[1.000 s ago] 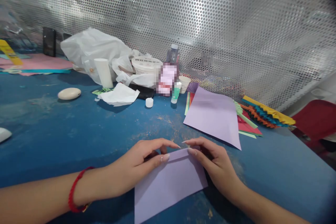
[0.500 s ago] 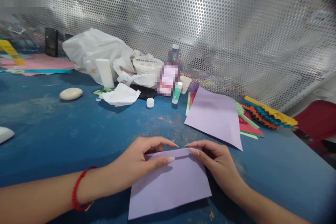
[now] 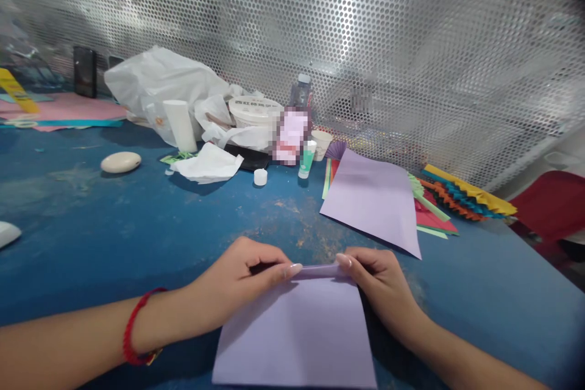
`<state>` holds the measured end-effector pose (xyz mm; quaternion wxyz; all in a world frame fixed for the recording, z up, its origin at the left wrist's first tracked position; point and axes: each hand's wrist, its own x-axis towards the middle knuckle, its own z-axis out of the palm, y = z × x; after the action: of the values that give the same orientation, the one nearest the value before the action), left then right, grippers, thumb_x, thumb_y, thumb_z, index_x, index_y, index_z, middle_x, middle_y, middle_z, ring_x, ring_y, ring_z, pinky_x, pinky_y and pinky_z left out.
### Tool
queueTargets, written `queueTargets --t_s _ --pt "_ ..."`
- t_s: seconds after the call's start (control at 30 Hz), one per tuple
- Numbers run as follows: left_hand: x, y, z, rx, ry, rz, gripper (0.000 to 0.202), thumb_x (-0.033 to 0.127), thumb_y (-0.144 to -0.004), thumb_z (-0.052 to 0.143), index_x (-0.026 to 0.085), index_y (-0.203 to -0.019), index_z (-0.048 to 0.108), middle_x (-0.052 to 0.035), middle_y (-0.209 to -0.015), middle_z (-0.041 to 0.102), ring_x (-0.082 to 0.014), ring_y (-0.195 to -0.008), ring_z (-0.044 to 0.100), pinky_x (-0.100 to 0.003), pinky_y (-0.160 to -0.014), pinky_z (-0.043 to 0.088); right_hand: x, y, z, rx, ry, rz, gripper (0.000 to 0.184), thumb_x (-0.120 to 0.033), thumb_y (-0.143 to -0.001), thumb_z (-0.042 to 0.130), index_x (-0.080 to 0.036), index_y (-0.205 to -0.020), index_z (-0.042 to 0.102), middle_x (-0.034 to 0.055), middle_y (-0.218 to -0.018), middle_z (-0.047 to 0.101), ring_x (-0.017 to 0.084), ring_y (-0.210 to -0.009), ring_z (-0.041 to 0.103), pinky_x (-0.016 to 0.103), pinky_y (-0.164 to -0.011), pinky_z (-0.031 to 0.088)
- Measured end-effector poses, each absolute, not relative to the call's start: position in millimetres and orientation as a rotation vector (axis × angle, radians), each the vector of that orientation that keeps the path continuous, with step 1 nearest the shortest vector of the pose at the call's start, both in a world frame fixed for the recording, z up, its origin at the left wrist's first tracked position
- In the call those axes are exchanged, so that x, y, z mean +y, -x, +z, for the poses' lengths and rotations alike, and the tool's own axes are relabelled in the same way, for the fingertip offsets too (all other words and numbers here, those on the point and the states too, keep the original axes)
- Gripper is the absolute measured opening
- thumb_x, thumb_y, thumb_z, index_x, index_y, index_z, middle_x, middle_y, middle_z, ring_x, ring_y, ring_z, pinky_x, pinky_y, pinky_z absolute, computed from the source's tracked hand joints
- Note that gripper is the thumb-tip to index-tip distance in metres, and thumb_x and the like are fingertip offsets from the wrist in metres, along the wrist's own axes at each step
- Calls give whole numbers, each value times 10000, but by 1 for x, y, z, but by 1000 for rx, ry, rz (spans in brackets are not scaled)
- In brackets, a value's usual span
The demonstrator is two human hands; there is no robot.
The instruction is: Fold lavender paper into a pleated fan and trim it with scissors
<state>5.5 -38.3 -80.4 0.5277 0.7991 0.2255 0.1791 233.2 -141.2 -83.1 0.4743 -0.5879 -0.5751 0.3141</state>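
A sheet of purple paper (image 3: 301, 335) lies before me, its far edge raised and folded over in a narrow strip. My left hand (image 3: 251, 274) pinches that folded edge near its left end, thumb on top and fingers curled behind. At the right end of the same strip, my right hand (image 3: 375, 274) pinches it between thumb and curled fingers. The fingertips behind the paper are hidden. A red braided bracelet (image 3: 130, 329) is on my left wrist.
Beyond my hands, another purple sheet (image 3: 370, 201) rests on coloured papers, beside accordion-folded strips (image 3: 466, 195). A glue tube (image 3: 307, 159), a white cap (image 3: 260, 177), crumpled tissue (image 3: 208, 164) and a pale oval object (image 3: 121, 163) are on the blue table (image 3: 137, 225). Perforated metal (image 3: 411, 42) stands behind.
My fingers have closed from spread to pinching the far edge. The folded strip now looks narrower and curled, and the sheet's near edge has dropped lower in view.
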Motion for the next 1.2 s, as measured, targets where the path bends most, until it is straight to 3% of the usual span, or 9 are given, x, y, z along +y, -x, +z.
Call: queueTargets --t_s 0.1,0.2,0.3,0.4,0.5,0.6,0.7,0.87,1.2 --pt "-38 -5 -82 523 -1993 411 521 537 -1001 515 142 -728 716 13 -606 569 -83 -567 466 -199 -522 323 -141 -233 -82 -1413 1431 778 523 -516 -887 637 -181 -491 573 -37 -467 396 88 -463 325 235 -454 288" --pt "-38 -5 -82 558 -1978 412 389 497 -979 563 189 -901 789 -3 -747 710 -117 -666 591 -204 -598 412 -140 -233 -83 -1393 1434 773 426 -495 -877 663 -189 -580 685 -14 -514 537 108 -496 439 235 -493 363" --pt "-37 -4 -82 617 -1951 458 220 372 -906 653 273 -1048 788 19 -959 783 -157 -846 689 -224 -725 487 -140 -235 -86 -1353 1418 753 253 -454 -848 714 -229 -767 798 27 -714 733 154 -635 613 243 -586 467" --pt "-37 -4 -83 600 -2010 522 338 212 -837 628 329 -1128 754 52 -1110 771 -172 -1000 699 -249 -841 503 -138 -238 -91 -1289 1425 734 167 -427 -824 765 -275 -869 817 30 -868 784 163 -720 670 240 -633 501" --pt "-39 -3 -84 597 -1992 561 417 235 -842 666 353 -1241 693 45 -1216 743 -184 -1106 683 -273 -917 512 -137 -240 -94 -1232 1421 722 135 -413 -824 782 -290 -874 808 11 -855 781 151 -727 683 226 -641 508" --pt "-39 -4 -84 662 -1905 545 433 384 -842 736 330 -1267 677 19 -1121 771 -187 -997 713 -267 -834 538 -137 -240 -93 -1210 1407 679 115 -396 -820 789 -289 -859 802 -2 -810 772 145 -719 690 220 -644 521" --pt "-37 -5 -84 703 -1884 508 296 430 -849 717 292 -1108 759 16 -981 790 -170 -822 710 -240 -693 517 -137 -238 -91 -1217 1399 645 109 -382 -813 792 -290 -870 801 -7 -799 771 139 -684 686 215 -617 532" --pt "-35 -4 -83 660 -1880 495 196 385 -889 693 310 -1037 797 40 -992 793 -148 -877 710 -207 -741 505 -138 -236 -89 -1257 1378 692 133 -352 -751 832 -301 -872 810 -3 -828 785 141 -685 707 198 -594 546" --pt "-36 -3 -82 595 -1846 494 172 363 -935 673 332 -1044 802 61 -952 800 -111 -824 721 -148 -689 512 -141 -237 -90 -1288 1371 661 70 -354 -786 822 -303 -833 811 -7 -822 796 133 -690 723 171 -599 550"
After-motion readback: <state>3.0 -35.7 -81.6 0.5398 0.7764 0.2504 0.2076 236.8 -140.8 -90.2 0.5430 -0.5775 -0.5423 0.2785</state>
